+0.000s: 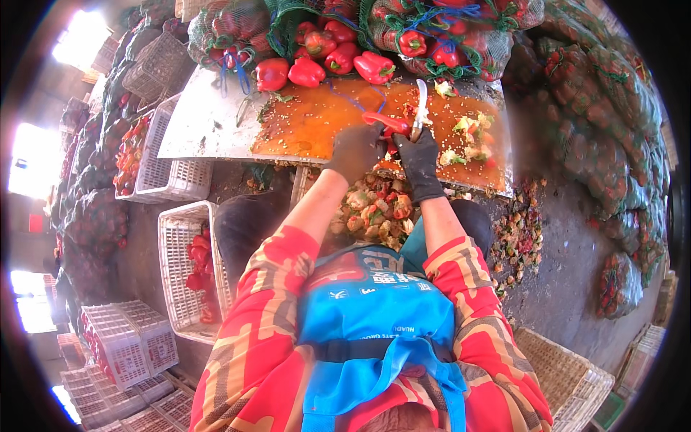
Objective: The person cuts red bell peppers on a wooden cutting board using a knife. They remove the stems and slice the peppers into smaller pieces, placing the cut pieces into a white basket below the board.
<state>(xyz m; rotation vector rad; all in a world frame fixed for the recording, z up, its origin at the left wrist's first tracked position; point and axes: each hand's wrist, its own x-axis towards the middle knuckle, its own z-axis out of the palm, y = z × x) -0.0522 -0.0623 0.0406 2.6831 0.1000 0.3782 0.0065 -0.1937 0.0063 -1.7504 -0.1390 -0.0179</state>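
Observation:
A dark glove covers my left hand [357, 151], whose fingers are closed on a piece of red bell pepper [391, 122] above the wet, seed-strewn tabletop [302, 124]. My right hand [418, 159], gloved too, grips the handle of a knife with a curved blade [421, 102]; the blade points away from me. The right fingertips are close against the pepper piece. Several whole red bell peppers [306, 72] lie at the table's far edge, before open green mesh sacks [291, 27]. Cut pepper cores [475, 132] lie right of the knife.
A heap of pepper cores and scraps [378, 210] lies below the near table edge. At the left stands a white plastic crate [167, 270] with red pepper pieces. More scraps [521, 232] cover the floor at right, where filled mesh sacks [594, 129] are piled. A crate [561, 367] stands lower right.

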